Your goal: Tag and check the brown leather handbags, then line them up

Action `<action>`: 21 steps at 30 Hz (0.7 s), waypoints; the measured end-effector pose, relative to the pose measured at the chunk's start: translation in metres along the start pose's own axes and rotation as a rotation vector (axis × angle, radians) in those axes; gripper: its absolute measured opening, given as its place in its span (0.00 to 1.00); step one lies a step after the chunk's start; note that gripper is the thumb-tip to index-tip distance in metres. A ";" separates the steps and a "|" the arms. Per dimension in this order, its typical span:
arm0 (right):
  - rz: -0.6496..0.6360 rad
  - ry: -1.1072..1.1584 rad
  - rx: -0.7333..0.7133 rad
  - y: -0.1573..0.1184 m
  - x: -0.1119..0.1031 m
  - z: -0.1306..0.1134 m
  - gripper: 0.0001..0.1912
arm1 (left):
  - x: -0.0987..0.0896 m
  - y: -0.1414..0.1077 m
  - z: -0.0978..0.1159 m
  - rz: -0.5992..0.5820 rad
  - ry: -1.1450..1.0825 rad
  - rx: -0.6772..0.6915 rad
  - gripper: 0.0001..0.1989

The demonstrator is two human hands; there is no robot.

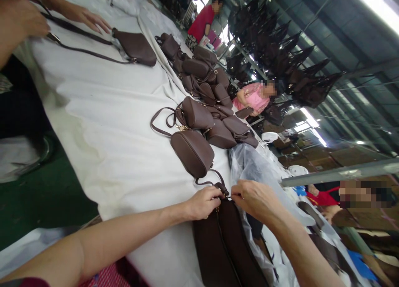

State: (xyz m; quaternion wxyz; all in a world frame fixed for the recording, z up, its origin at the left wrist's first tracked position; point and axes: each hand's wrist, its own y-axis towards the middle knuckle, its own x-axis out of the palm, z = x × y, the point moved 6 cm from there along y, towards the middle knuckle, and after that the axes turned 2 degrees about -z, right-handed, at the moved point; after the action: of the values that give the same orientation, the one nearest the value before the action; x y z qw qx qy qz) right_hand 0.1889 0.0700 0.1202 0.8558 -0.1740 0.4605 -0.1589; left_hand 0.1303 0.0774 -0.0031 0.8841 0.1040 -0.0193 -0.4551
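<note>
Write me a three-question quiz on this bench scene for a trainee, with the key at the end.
1. True or false: the left hand and right hand are both at the strap end of the nearest bag.
2. The cloth is: (a) green, (b) white, (c) red.
3. Fill in: at upper left, another person's hand grips the far bag by its ____.

Key: 1 true; 2 b; 3 strap.

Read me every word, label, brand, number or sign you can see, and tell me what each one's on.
None can be read.
Dark brown bag at both hands: no lettering visible.
Brown handbags on the table: none legible; any marking on the gold-coloured hardware is too small.
Background cartons: too blurred to read.
</note>
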 end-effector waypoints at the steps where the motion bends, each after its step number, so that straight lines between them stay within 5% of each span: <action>1: -0.004 0.003 0.010 0.001 0.001 -0.002 0.15 | 0.001 0.001 -0.002 0.009 -0.023 -0.027 0.11; 10: -0.095 0.092 0.056 0.009 0.013 -0.002 0.11 | 0.001 0.014 -0.011 0.146 -0.086 -0.081 0.08; 21: 0.148 0.590 -0.134 0.010 -0.001 0.002 0.15 | -0.062 0.002 0.033 0.246 0.365 0.226 0.08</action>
State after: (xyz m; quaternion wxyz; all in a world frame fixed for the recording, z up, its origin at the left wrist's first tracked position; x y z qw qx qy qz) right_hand 0.1909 0.0800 0.1174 0.6810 -0.1426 0.7099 -0.1091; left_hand 0.0915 0.1227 0.0330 0.9045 0.2795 0.0774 -0.3125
